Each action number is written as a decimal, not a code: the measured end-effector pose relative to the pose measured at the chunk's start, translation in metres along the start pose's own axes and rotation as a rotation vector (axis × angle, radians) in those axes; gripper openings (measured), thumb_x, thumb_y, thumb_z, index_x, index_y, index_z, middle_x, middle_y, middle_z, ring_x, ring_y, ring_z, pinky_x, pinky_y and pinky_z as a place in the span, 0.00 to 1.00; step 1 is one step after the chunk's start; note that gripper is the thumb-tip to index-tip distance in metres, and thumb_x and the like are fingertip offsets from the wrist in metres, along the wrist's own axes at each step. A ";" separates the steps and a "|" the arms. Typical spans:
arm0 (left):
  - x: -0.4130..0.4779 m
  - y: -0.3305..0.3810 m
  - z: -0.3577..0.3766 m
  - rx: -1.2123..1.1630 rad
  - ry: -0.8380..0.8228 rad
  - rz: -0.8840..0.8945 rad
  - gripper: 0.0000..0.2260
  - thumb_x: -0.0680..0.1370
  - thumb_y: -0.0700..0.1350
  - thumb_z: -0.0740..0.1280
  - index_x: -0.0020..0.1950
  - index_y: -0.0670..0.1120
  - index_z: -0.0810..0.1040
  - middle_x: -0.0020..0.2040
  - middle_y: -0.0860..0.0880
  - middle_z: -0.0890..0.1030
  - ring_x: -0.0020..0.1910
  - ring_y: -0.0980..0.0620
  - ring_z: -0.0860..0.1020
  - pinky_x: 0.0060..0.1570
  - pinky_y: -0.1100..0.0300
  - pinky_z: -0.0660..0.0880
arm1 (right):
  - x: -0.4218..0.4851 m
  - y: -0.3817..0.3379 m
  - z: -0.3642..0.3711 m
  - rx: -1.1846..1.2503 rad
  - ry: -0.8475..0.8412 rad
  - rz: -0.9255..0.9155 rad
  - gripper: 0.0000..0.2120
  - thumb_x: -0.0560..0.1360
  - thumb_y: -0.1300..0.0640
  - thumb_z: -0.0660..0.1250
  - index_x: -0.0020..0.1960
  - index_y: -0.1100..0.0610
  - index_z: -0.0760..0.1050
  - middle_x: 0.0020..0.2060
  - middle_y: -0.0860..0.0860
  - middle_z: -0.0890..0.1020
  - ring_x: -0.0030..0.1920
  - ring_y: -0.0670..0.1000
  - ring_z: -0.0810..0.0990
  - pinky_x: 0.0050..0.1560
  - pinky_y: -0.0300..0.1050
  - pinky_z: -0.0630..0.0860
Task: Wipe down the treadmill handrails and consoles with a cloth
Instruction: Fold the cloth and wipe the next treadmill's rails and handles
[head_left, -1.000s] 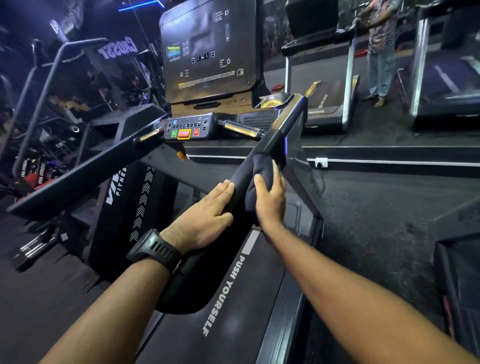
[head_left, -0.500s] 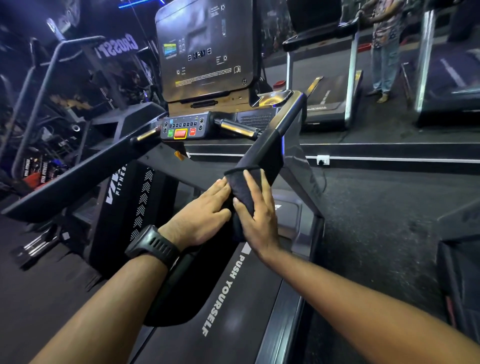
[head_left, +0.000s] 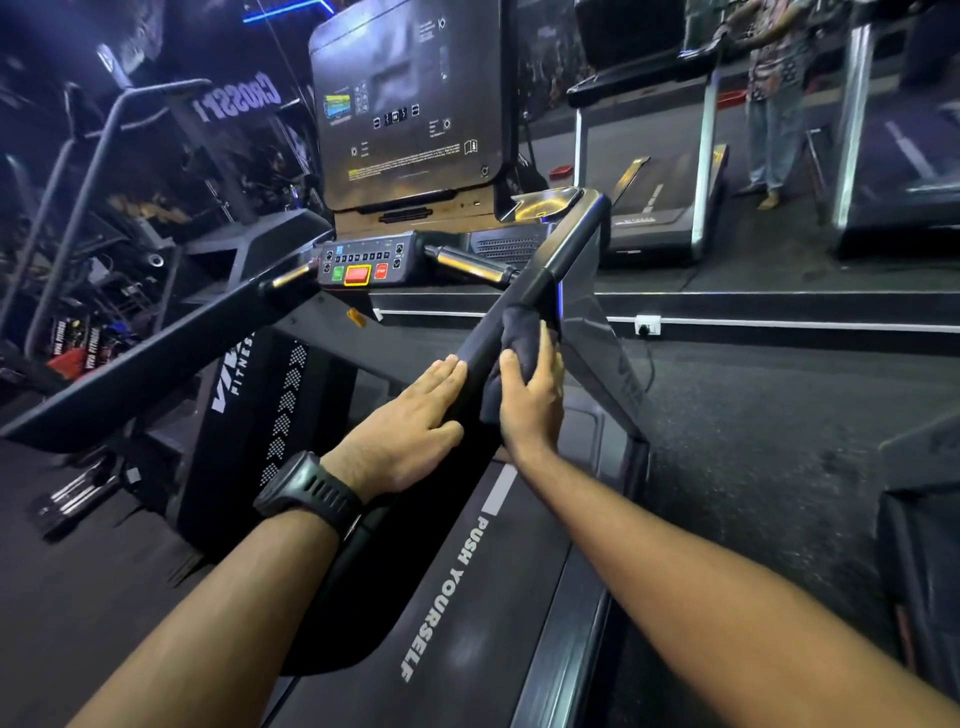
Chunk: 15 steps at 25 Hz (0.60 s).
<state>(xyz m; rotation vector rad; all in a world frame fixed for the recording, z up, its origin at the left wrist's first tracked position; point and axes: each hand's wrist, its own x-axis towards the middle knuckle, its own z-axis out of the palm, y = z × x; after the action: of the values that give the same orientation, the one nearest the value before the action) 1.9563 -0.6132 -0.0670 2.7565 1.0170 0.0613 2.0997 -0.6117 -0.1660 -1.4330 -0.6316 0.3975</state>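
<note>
Clutching dark cloth (head_left: 521, 332) in right grip (head_left: 531, 402), thumb on near side, fingers curling over far side. Bunching cloth just ahead of knuckles, draping it over top of right handrail (head_left: 569, 244), approx. midway along. Resting left grip (head_left: 410, 426) flat against inner side of same rail, fingers straight & together, grasping nothing, just beside cloth. Following rail's long axis w/ cloth: slanting from near lower left up to far right, aiming at console (head_left: 410, 104) w/ button panel (head_left: 363, 262) below. Wearing black watch (head_left: 311, 488) on left wrist.
</note>
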 end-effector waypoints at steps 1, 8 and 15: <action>0.001 0.000 0.000 -0.001 0.000 0.002 0.33 0.79 0.40 0.60 0.81 0.46 0.49 0.81 0.52 0.47 0.78 0.62 0.43 0.68 0.75 0.37 | -0.014 0.000 0.000 -0.048 -0.014 -0.091 0.30 0.80 0.47 0.63 0.79 0.45 0.59 0.80 0.52 0.58 0.79 0.51 0.57 0.74 0.43 0.59; 0.016 0.004 0.001 -0.002 0.008 -0.004 0.33 0.79 0.41 0.60 0.81 0.47 0.49 0.81 0.53 0.47 0.78 0.62 0.43 0.70 0.73 0.38 | 0.033 0.003 -0.001 -0.021 0.022 0.028 0.30 0.79 0.46 0.62 0.79 0.45 0.60 0.78 0.52 0.62 0.77 0.55 0.63 0.73 0.52 0.65; 0.032 0.007 0.001 0.012 0.013 -0.015 0.32 0.79 0.42 0.60 0.81 0.47 0.49 0.81 0.53 0.47 0.76 0.64 0.43 0.69 0.74 0.37 | 0.058 0.009 -0.006 0.016 -0.041 -0.130 0.30 0.78 0.45 0.62 0.78 0.46 0.62 0.78 0.52 0.62 0.76 0.55 0.64 0.72 0.51 0.67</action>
<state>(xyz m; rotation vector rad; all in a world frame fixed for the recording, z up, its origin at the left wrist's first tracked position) 1.9855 -0.5975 -0.0679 2.7621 1.0450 0.0718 2.1500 -0.5801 -0.1652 -1.3634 -0.7485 0.3293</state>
